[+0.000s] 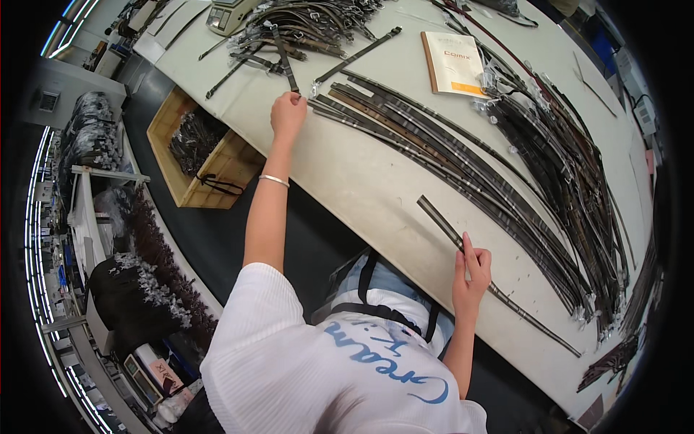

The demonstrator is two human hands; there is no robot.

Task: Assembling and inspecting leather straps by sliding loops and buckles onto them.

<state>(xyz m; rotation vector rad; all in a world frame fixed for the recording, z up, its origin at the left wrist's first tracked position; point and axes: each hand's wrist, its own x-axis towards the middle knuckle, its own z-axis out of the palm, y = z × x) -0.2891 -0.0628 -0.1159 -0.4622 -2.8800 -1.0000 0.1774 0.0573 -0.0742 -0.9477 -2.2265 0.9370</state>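
My left hand (288, 114), reaching over the table's near edge, is closed on the lower end of a short dark buckle strap (284, 59). The upper end of that strap lies against a pile of similar buckle straps (318, 29). My right hand (471, 278) pinches a long, narrow dark belt strap (522, 311) between thumb and fingers. One end of the belt strap points up and left from the fingers; the other runs down right over the table. Between my hands, a bundle of long belt straps (441, 159) lies fanned along the table. A single buckle strap (358, 54) rests beyond my left hand.
The white table (361, 184) slants down to the right. On it are a notebook (454, 64), many plastic-wrapped belts (557, 152) at right, and a scale (230, 16) at far left. Below its left edge stands a yellow crate (210, 192); belts hang on a rack (108, 181) at left.
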